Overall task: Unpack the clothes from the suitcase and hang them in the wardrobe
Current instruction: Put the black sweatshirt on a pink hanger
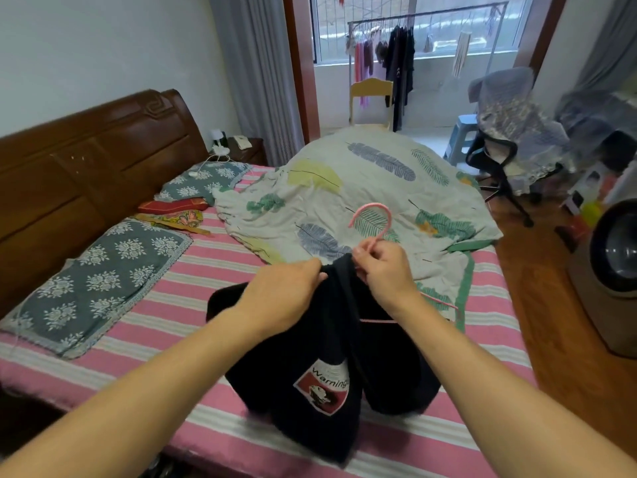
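- The black cloth garment (320, 357) looks soft and matt; its red-and-white printed patch (324, 388) looks smoother.
- The thin pink hanger (372, 222) has a smooth, slightly shiny coating.
- The pink-and-white striped bed sheet (213, 319) is a matt woven cloth.
- The pale leaf-printed quilt (362, 188) is crumpled matt fabric.
- The dark brown carved wooden headboard (96, 167) is polished and glossy.
- The reddish wooden floor (558, 305) has a soft sheen.

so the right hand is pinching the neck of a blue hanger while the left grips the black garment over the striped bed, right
Not quite: the hanger is pink, not blue, as the head view shows. The rest stands: the right hand pinches its neck while the left hand grips the black garment over the striped bed.
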`<state>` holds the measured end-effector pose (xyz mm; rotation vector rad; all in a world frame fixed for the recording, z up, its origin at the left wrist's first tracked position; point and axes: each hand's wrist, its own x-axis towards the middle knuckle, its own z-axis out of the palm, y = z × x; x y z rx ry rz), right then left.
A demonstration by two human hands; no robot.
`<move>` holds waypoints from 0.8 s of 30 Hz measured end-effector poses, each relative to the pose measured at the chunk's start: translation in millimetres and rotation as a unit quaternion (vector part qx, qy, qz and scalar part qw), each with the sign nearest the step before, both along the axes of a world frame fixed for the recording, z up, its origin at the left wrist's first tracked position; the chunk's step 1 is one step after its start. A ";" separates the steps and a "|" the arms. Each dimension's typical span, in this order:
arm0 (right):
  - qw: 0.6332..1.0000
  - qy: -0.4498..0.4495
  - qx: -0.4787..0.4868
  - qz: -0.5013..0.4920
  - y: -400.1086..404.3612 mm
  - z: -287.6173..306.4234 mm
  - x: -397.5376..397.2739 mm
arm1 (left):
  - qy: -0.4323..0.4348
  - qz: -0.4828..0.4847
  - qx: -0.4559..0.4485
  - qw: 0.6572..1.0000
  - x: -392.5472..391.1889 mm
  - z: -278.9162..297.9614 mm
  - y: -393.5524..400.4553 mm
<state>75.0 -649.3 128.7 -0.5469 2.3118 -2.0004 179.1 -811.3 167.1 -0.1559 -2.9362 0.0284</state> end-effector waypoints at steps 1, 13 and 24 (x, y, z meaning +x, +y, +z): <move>1.000 0.002 0.025 0.000 -4.9 -1.3 0.2 | 0.006 0.005 0.006 1.000 -4.5 -4.2 5.3; 0.973 0.002 0.230 0.020 8.6 -139.5 79.0 | 0.018 0.163 0.298 0.940 4.3 -38.3 -44.3; 0.903 0.051 0.360 0.229 -49.3 -124.0 78.1 | 0.090 0.202 0.465 0.857 17.9 -36.8 -87.5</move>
